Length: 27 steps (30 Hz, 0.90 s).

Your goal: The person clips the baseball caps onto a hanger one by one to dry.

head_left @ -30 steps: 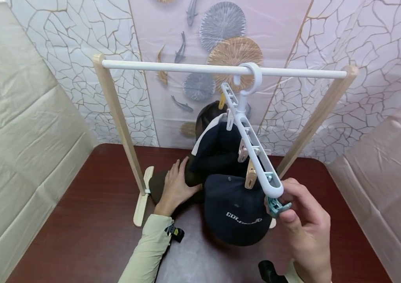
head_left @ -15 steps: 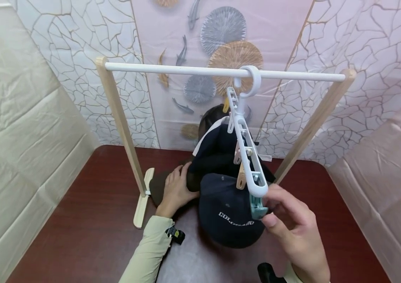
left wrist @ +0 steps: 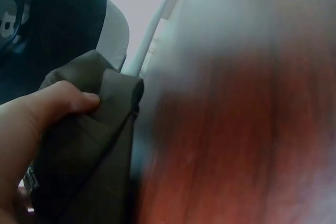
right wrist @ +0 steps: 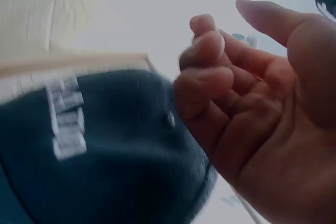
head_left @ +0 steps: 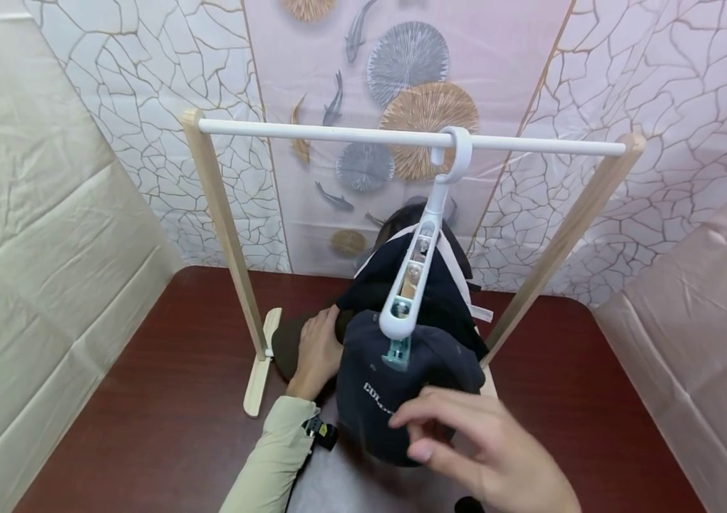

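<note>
My left hand holds a dark olive-brown cap at the left, thumb pressed on its fabric in the left wrist view; the head view shows its brim beside that hand. A white clip hanger hangs by its hook from the rail. From its near end hangs a teal clip with nothing visible in it. Under it hangs a navy cap with white lettering. My right hand is in front of this cap, fingers loosely bent, holding nothing; the right wrist view shows its fingers beside the cap.
A white rail spans two wooden posts, with wooden feet on the dark red table. More dark caps, one with white trim, hang behind the navy one. Beige fabric walls stand on both sides.
My right hand has let go of the teal clip and moved left and lower. The hanger's near end has swung left, carrying the navy cap along. My left hand stays at the brown cap.
</note>
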{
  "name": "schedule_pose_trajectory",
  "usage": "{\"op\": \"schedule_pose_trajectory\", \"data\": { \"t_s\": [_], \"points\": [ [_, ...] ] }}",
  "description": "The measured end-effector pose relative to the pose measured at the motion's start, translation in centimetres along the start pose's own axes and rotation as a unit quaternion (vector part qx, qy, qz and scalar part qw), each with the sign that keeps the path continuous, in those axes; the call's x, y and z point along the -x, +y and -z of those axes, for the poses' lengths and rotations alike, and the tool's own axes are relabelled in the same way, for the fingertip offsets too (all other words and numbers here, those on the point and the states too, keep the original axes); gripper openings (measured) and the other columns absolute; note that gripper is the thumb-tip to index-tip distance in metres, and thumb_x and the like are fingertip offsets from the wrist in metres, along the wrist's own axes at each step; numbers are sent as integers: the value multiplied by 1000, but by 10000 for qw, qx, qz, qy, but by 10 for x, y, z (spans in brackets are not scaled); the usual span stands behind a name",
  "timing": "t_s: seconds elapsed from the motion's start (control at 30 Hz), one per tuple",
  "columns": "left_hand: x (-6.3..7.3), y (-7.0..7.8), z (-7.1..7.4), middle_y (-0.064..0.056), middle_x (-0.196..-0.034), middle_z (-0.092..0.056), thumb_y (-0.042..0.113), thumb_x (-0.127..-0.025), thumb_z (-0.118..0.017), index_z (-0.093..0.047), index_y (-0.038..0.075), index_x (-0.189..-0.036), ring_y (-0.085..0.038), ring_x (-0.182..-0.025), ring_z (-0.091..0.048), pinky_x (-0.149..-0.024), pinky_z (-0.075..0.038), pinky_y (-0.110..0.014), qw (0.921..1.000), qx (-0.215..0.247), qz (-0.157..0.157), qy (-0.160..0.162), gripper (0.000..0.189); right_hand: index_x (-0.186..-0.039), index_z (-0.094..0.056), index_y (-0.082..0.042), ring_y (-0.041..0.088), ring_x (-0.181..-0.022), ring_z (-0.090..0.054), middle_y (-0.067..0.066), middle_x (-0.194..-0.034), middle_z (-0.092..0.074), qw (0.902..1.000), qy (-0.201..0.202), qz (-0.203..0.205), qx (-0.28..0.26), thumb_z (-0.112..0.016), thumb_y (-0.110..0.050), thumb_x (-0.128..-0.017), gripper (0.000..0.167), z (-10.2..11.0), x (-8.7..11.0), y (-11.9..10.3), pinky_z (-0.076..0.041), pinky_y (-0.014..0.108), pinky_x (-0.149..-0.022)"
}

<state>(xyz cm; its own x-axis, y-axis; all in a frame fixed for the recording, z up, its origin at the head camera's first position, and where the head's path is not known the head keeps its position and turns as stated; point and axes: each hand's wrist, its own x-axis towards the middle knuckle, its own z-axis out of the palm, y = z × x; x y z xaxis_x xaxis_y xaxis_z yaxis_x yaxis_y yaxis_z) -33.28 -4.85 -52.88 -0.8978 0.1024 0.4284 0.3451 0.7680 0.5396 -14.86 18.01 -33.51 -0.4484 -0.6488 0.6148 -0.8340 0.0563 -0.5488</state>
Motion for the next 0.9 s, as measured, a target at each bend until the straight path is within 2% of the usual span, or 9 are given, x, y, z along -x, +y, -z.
{"op": "schedule_pose_trajectory", "data": {
  "t_s": [0.1,0.2,0.27,0.37,0.43,0.57,0.67,0.77,0.9],
  "points": [
    [2,-2,-1,-22,-126,-69,10,-101,-66,-60,1,-142,-42,-116,-66,-106,-48,-59,9989,25,-210,429,42,-131,-62,-6,2,-86,-62,-1,-101,-66,9971,-723,215,-97,-65,-9,-105,27,-16,-12,1,-52,11,-77],
    [-1,-18,-11,-18,-120,-72,-11,-98,-59,-63,4,-138,-39,-108,-69,-100,-52,-56,9966,-261,-268,734,42,-140,-57,-8,1,-98,-64,-1,-116,-66,9898,-1365,-276,-288,-63,-16,-107,34,-35,-25,3,-53,15,-88],
    [-7,-52,-44,-11,-113,-72,-11,-101,-54,-65,10,-133,-33,-100,-69,-93,-55,-47,9910,-684,-229,1126,40,-150,-51,-16,1,-110,-63,-4,-132,-63,9794,-1635,-1107,-416,-61,-24,-109,42,-45,-30,3,-53,21,-97],
    [-16,-105,-98,-4,-98,-73,1,-105,-53,-68,18,-125,-25,-87,-69,-78,-56,-37,9717,-1352,-171,1928,30,-160,-37,-29,4,-129,-56,-11,-153,-50,9660,-1698,-1920,-344,-57,-36,-111,54,-57,-36,4,-48,29,-110],
    [-16,-117,-113,-6,-83,-70,3,-105,-53,-68,17,-120,-26,-73,-66,-65,-54,-38,9557,-1621,-254,2445,26,-164,-29,-36,7,-137,-53,-14,-160,-43,9610,-1528,-2283,-336,-55,-41,-111,59,-62,-37,5,-46,34,-114],
    [-6,-53,-47,-16,-88,-70,2,-106,-54,-65,12,-133,-36,-67,-65,-56,-53,-49,9705,-1229,-168,2065,31,-166,-21,-38,12,-149,-42,-14,-168,-30,9517,-1104,-2839,-390,-55,-47,-110,66,-68,-38,8,-39,42,-120],
    [-3,-6,1,-20,-98,-71,8,-105,-57,-59,12,-144,-42,-71,-66,-57,-51,-55,9864,-524,451,1493,39,-168,-18,-34,11,-155,-30,-15,-172,-22,9444,-839,-3164,-294,-54,-51,-109,72,-71,-38,10,-33,47,-124],
    [-5,14,22,-19,-103,-72,16,-95,-72,-58,12,-146,-43,-78,-68,-61,-52,-57,9854,-118,973,1389,54,-170,-13,-30,9,-158,-21,-15,-174,-15,9456,-561,-3205,11,-57,-51,-108,79,-72,-38,12,-29,48,-126],
    [-8,22,32,-14,-120,-72,30,-82,-86,-55,17,-150,-42,-98,-71,-77,-55,-60,9772,467,1477,1451,75,-170,-4,-31,10,-160,-15,-10,-175,-10,9448,-165,-3245,428,-59,-50,-107,86,-75,-39,14,-27,50,-126]
  ]
}}
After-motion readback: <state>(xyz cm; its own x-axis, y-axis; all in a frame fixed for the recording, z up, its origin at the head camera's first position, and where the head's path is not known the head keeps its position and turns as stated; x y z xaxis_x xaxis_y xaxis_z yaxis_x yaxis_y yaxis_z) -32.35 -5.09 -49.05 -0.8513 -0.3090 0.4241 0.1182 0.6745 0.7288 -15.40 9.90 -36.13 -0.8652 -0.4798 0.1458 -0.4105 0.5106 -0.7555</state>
